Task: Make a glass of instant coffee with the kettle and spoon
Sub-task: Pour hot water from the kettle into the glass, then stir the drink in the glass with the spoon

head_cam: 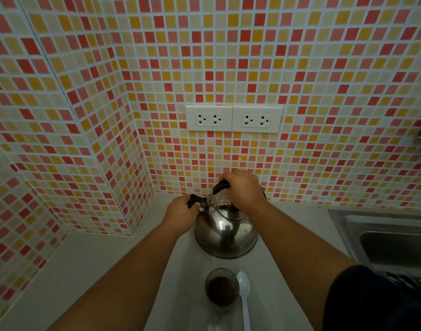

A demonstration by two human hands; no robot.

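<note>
Although the stainless-steel kettle point(225, 231) reflects its surroundings, no brand, label or legible writing appears on it or on any other item. The kettle stands on a pale, plain surface point(90, 266) set into a corner, and serves as the reference for all positions below. Behind it and to its left rise walls of small mosaic tiles point(312, 75) in red, pink, orange and cream. Two white double socket plates point(233, 118) are mounted side by side on the wall above the kettle. To the kettle's right, a steel sink point(381, 237) is recessed into the surface.

Count: one kettle, one glass, one spoon, two hands. The glass point(222, 286), with dark coffee in its bottom, stands just in front of the kettle. The white plastic spoon point(244, 298) lies flat beside the glass, to its right, bowl pointing toward the kettle.

The left hand point(180, 217) is clenched around a black fitting at the kettle's upper left. The right hand point(244, 188) is wrapped over the black handle point(221, 186) on top of the kettle, fingers grasping it.
</note>
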